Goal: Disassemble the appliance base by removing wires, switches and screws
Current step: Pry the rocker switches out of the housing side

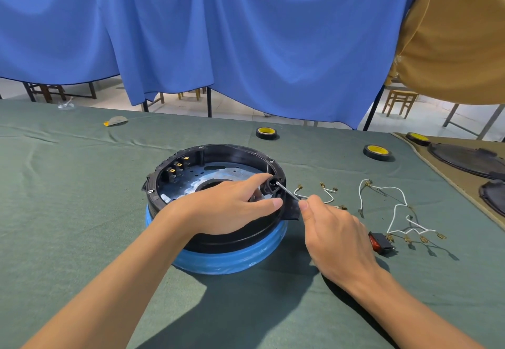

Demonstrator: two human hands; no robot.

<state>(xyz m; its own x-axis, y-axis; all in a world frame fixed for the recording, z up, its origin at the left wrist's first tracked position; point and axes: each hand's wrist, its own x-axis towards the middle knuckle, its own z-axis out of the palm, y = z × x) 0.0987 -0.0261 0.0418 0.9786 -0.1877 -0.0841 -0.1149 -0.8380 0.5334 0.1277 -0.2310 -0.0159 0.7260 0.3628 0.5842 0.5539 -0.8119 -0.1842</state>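
Green-clothed bench [82, 212] carries the base [218, 239] under the left grip [226, 206], whose thumb and fingers clamp its rim, likely to stop it turning. Right grip [336, 234], just beside, pinches a screwdriver [287, 191], tip in the rim bracket, probably on a screw. Freed wires [396, 206] and switch [379, 242] lie to its right.

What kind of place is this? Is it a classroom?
Probably a classroom turned workshop: blue curtains screen off a cloth-covered table, wooden stools stand on the floor behind, and tape rolls and loose wires lie beside the opened appliance base.
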